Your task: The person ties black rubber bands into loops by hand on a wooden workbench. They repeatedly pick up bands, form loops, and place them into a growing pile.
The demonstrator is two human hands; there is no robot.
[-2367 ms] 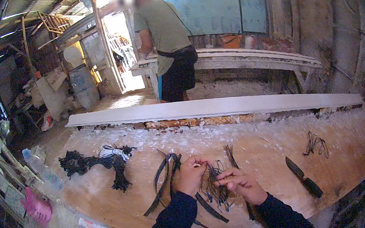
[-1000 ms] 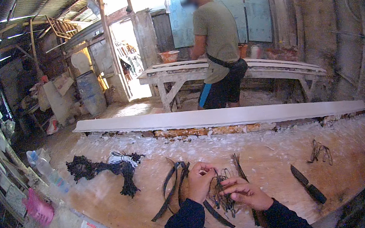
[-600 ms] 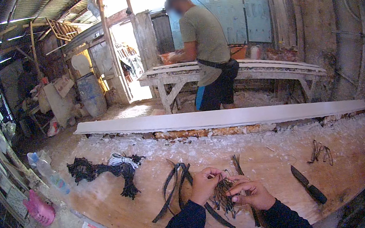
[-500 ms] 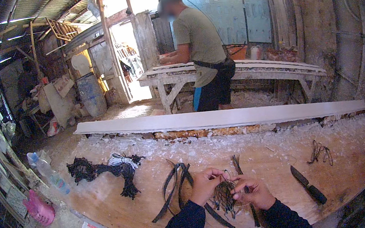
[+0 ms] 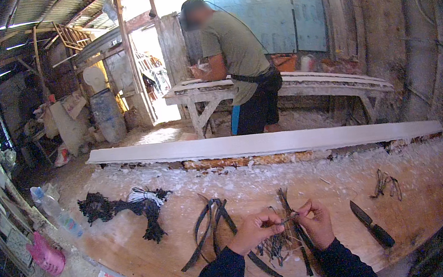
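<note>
A person's two hands meet above a wooden worktable (image 5: pixel 152 250), pinching a thin dark strand (image 5: pixel 285 221) stretched between them. The left hand (image 5: pixel 254 230) grips one end with its fingers closed on it; the right hand (image 5: pixel 316 222) clamps the other end, its fingers curled tight. Both forearms wear dark sleeves. Directly beneath the hands, on the worktable, lies a loose tangle of dark fibres (image 5: pixel 275 244). Just left of the hands rest several long dark strips (image 5: pixel 211 228), curved and overlapping. Farther left on the worktable sits a black bundle tied with white cord (image 5: pixel 129 205). To the right of the hands lies a dark-handled knife (image 5: pixel 372 223), and beyond it, near the worktable's right end, a small clump of wiry scraps (image 5: pixel 385 183). A long white plank (image 5: pixel 267 143) runs along the worktable's far edge. Behind it, a second person in an olive shirt (image 5: pixel 236 62) bends over a white bench (image 5: pixel 304 84). A plastic bottle (image 5: pixel 56 210) and a pink container (image 5: pixel 45 255) stand off the worktable's left end.
</note>
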